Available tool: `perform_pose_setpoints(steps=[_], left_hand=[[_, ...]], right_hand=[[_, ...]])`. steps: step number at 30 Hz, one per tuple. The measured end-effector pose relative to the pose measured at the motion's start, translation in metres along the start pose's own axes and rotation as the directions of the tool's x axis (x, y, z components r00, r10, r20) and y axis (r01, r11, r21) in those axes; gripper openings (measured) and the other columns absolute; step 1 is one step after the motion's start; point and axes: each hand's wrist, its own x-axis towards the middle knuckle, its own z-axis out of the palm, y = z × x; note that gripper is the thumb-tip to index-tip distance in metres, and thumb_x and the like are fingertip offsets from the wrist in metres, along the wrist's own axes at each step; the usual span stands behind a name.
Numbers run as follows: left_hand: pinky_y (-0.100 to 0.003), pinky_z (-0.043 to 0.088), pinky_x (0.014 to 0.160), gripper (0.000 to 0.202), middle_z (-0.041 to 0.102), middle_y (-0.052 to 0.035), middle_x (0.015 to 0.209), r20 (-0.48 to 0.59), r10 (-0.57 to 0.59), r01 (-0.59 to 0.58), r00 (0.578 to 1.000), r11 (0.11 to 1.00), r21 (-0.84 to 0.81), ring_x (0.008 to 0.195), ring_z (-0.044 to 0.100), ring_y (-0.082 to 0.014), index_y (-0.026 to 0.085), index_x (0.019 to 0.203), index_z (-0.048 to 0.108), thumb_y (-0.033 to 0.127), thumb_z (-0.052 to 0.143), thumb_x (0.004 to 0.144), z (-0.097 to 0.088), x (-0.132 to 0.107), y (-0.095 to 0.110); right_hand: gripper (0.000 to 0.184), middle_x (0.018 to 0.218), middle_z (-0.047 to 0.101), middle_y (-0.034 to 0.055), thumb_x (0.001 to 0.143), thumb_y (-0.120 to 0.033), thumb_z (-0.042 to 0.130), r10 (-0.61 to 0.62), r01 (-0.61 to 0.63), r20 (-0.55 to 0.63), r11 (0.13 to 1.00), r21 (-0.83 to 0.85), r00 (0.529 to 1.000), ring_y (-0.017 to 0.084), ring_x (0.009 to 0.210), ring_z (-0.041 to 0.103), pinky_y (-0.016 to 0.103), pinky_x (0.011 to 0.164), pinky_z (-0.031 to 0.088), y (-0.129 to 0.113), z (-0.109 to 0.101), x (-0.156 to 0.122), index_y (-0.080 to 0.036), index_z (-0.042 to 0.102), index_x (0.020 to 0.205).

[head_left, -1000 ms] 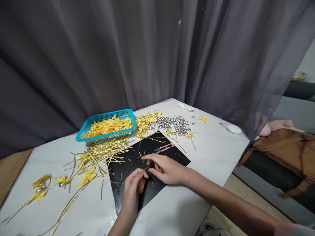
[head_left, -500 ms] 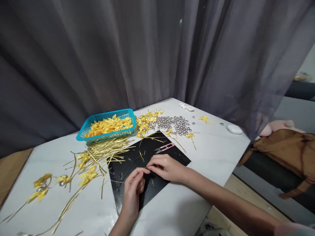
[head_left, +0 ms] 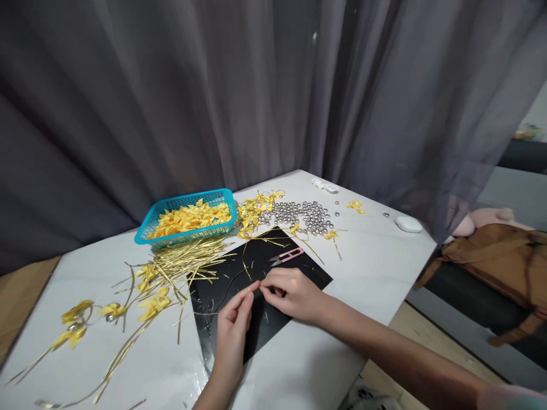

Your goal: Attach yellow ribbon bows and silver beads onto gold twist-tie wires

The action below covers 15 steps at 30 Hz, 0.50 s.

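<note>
Fingers of the left hand (head_left: 231,327) pinch tight on what looks like thin wire (head_left: 206,313), its tail stretching leftward, roughly crosswise over the black mat (head_left: 265,333). That hand is nearer the tail; the right hand (head_left: 293,291) meets its fingertips, nearly closed, its hold hidden from me.

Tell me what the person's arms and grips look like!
The left grip and right grip are ordinary bare hands, each with slim fingers and a thumb. I see no gloves, rings or bracelets. Both forearms are bare too. A pale pink sleeve, with a bit of pale green, shows on the right arm; no left sleeve is in view.
</note>
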Motion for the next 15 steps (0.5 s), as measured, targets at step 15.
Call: perform_pose_setpoints(steps=[15], left_hand=[[-0.019, 0.022, 0.042, 0.047, 0.041, 0.0069, 0.045, -0.094, -0.017, 0.025, 0.995, 0.997, 0.078, 0.044, 0.027, -0.0053, 0.012, 0.081, 0.075, 0.046, 0.08, 0.049, 0.0, 0.0036, -0.0034]], right_hand=[[0.025, 0.073, 0.06, 0.0078, 0.089, -0.018, 0.04, -0.032, 0.026, 0.157, 0.999, 0.039, 0.987, 0.012, 0.065, 0.052, 0.022, 0.059, 0.04, 0.0002, -0.005, -0.0008, -0.011, 0.063, 0.083]])
